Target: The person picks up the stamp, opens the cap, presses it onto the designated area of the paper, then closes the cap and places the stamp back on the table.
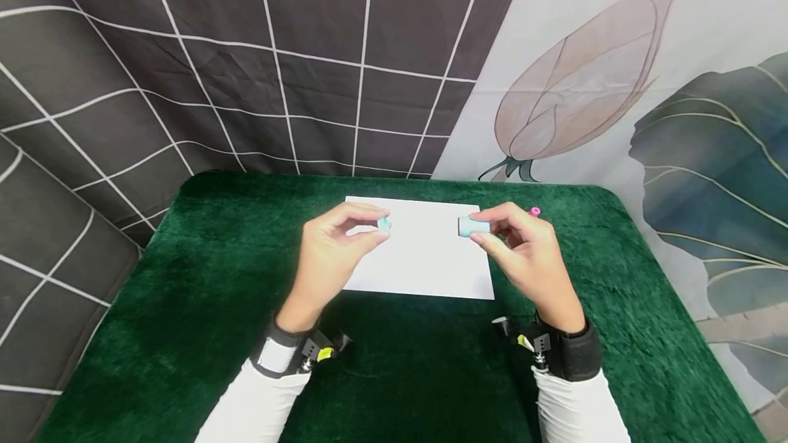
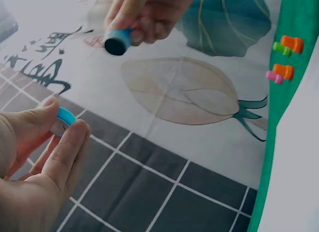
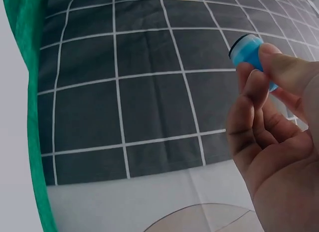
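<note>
My left hand (image 1: 329,251) pinches a small light-blue cap (image 1: 384,223) between thumb and fingers, above the left part of a white sheet of paper (image 1: 431,258). In the left wrist view the cap (image 2: 66,117) shows as a bright blue rim, partly covered by the fingertips. Over the paper's right part, my right hand (image 1: 532,251) holds a short blue cylindrical stamp (image 1: 473,226) on its side, its dark end face turned left toward the cap. The right wrist view shows the stamp (image 3: 246,50) gripped by thumb and fingers. Cap and stamp are apart.
Small orange pieces (image 2: 292,44) with green and pink (image 2: 274,77) ends stand on the green cloth (image 1: 215,279) beyond the right hand. One pink top (image 1: 534,211) peeks out behind that hand. A dark grid-patterned curtain (image 1: 320,87) hangs behind the table.
</note>
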The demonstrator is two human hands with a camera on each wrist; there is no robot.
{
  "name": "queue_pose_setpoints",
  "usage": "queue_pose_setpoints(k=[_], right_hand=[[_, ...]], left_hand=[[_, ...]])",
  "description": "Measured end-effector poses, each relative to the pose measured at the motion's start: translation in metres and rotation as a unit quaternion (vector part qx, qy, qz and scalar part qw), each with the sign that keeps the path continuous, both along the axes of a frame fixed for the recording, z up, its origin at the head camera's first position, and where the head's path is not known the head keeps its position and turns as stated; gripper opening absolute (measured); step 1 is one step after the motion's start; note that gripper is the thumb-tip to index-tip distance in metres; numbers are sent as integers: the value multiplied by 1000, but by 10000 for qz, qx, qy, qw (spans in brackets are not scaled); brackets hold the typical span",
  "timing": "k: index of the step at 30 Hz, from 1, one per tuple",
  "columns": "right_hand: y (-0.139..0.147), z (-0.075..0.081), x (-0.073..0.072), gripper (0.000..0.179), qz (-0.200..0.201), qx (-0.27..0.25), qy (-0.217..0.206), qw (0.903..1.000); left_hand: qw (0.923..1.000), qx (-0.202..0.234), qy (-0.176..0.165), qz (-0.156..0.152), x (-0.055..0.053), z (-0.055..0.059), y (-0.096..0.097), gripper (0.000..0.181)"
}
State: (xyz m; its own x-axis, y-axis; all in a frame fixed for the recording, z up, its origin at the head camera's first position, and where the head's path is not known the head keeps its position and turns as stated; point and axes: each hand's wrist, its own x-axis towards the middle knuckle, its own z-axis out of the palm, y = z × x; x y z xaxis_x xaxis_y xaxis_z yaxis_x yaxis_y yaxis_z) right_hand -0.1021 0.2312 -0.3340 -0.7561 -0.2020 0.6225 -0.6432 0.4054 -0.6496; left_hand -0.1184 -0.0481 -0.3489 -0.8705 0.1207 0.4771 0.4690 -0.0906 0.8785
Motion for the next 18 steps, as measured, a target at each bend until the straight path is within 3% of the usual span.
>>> queue_pose_setpoints(k=[3,10,18], right_hand=[[6,0,-1,33,3,86,-32,10000],[4,-5,-7,33,-163,192,-320,9992],[-13,-22,-23,25,-470,1178,-304,9915]], left_hand=[[10000,-32,72,-19,-2,4,-5,26],[9994,-152,217,244,-3,9,-15,30],[9986,-103,274,440,-6,13,-28,31]])
